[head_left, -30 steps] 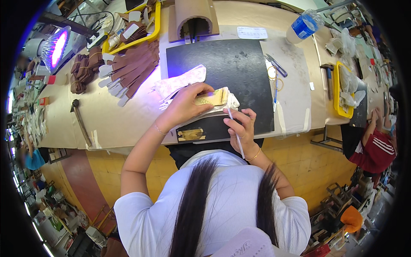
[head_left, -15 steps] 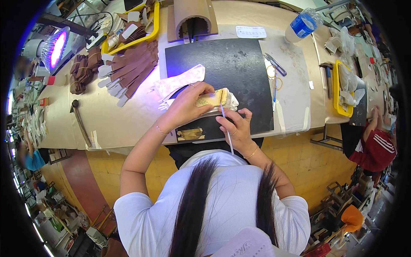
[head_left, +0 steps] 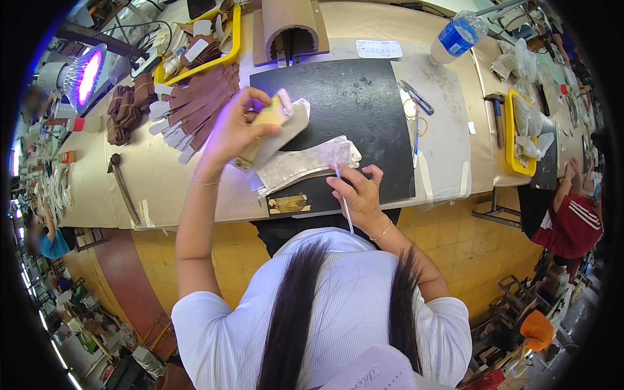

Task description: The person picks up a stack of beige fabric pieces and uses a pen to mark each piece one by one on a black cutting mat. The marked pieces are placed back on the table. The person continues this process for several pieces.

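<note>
At the workbench, head view. Black mat (head_left: 364, 97): bears a stack of pale strips (head_left: 311, 158), its top face now uncovered. Left hand (head_left: 229, 135): moved up and leftward off the stack, thumb and fingers pinching a yellow block (head_left: 270, 113); another pale strip (head_left: 290, 133) shows against the block, whether gripped cannot be told. Right hand (head_left: 361, 194): little shifted, fingers closed narrowly on a thin stick (head_left: 344, 188), its tip at the stack. Meaning, as judged: the top strip is now exposed to the stick.
</note>
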The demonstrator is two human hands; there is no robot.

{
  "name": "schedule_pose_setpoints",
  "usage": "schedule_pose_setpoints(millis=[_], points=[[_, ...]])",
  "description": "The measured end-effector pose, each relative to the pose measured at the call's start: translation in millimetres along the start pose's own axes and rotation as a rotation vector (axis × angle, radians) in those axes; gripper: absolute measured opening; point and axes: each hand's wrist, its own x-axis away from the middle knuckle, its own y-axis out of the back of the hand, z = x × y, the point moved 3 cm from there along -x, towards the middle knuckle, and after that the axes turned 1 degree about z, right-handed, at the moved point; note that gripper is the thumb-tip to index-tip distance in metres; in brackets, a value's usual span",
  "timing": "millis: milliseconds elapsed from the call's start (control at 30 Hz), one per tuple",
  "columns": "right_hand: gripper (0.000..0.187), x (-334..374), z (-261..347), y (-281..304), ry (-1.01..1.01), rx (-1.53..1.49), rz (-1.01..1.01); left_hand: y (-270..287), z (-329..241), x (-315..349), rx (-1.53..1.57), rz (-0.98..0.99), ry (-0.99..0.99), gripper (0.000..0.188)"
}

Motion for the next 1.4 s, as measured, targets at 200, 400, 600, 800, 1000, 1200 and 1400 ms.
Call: schedule_pose_setpoints(millis=[200, 400, 600, 800, 1000, 1200, 1400], points=[[0.046, -0.9, 0.0, 0.6, -0.013, -0.001, 0.005, 26.3, -13.7, -11.1, -0.050, 0.048, -0.047, 0.049], [0.047, -2.1, 0.1, 1.3, -0.018, -0.002, 0.001, 5.9, 6.1, -40.5, -0.312, 0.124, -0.086, 0.049], [0.048, -2.3, 0.7, 1.0, -0.023, -0.020, 0.005, 14.0, 30.8, -52.8, -0.218, 0.089, -0.035, 0.049], [0.039, -9.3, 2.5, 12.0, -0.056, -0.125, -0.094, 15.7, -0.7, -33.6, -0.364, -0.034, -0.017, 0.043], [0.020, -16.0, -6.2, 22.3, -0.166, -0.131, -0.171, -51.5, -16.8, 13.2, -0.584, 0.129, -0.225, 0.049], [0.018, -16.8, -7.0, 22.4, -0.216, -0.192, -0.152, -83.3, -5.5, 31.5, -0.639, 0.120, -0.246, 0.044], [0.020, -15.4, -3.1, 17.5, -0.296, -0.354, -0.152, -87.5, 7.4, 39.1, -0.674, 0.028, -0.416, 0.031]])
